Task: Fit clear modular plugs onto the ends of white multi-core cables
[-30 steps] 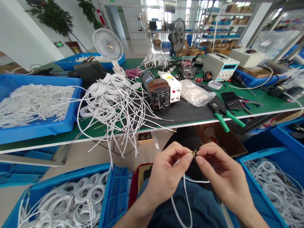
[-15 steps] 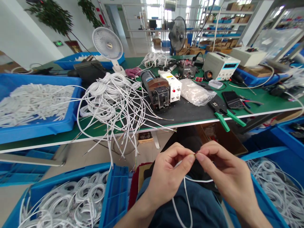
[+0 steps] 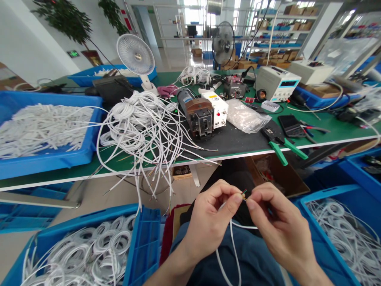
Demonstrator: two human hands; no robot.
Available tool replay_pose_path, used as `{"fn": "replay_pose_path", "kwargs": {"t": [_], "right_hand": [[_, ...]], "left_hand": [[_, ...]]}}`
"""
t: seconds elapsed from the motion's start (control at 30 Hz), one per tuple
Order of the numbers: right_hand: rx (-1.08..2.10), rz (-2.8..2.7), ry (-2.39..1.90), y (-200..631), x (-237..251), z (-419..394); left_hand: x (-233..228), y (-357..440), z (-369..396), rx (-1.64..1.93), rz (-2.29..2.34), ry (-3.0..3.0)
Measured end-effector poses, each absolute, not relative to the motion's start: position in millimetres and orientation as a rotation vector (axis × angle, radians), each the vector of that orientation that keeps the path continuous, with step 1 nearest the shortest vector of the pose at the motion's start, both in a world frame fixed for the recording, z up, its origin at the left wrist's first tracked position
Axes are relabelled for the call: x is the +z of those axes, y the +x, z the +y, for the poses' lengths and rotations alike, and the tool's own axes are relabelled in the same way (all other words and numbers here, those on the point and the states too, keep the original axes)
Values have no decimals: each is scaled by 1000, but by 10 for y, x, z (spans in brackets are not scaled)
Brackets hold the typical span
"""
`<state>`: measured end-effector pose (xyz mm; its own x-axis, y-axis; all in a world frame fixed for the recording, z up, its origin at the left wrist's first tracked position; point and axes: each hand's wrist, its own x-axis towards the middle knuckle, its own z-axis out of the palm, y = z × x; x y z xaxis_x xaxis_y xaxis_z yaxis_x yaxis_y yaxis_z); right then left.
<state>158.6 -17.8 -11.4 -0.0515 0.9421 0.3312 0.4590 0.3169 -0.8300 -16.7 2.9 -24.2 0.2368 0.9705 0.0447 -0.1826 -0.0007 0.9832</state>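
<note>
Over my lap, my left hand [image 3: 212, 216] pinches the end of a white cable [image 3: 234, 248] between thumb and forefinger. Thin coloured wires [image 3: 244, 193], one of them green, stick out past the left fingertips. My right hand [image 3: 281, 222] is closed at thumb and forefinger on a yellowish wire from that same end. A loop of the cable hangs down below both hands. The right hand's lower fingers are curled and partly hidden.
On the green bench [image 3: 238, 147] lie a heap of white cables [image 3: 143, 127], a brown-and-black machine [image 3: 198, 113], a plastic bag [image 3: 247, 115] and green-handled pliers [image 3: 279, 145]. Blue bins of coiled cable stand left [image 3: 145, 242] and right [image 3: 330, 234] of my lap.
My right fingertips have drawn slightly apart from the left ones, so the coloured wires now show between them. The left hand has stayed nearly in place on the cable.
</note>
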Motion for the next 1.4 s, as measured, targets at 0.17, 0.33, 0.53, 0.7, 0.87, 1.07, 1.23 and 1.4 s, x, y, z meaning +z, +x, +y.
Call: {"fn": "replay_pose_path", "kwargs": {"t": [0.17,0.33,0.53,0.7,0.87,1.07,1.23,1.4], "right_hand": [[588,-1707,-1282,1605,-70,-153],[565,-1760,-1263,1628,-54,-133],[579,-1735,-1260,1633,-36,-129],[715,-1667,-1247,1644,-33,-128],[930,-1593,-1259,1638,-78,-139],[992,-1527,-1212,1649,-67,-129],[801,-1710,-1253,1721,-12,-103],[728,-1830,-1265,1774,21,-87]], "left_hand": [[-209,-161,34,1110,898,1264],[-218,-170,45,1106,895,1302],[-212,-168,48,1092,891,1337],[-200,-157,40,1127,879,1254],[-198,-159,51,1139,868,1141],[-217,-153,58,1143,873,1177],[-212,-182,39,1110,928,1301],[-178,-206,69,1000,986,1417]]}}
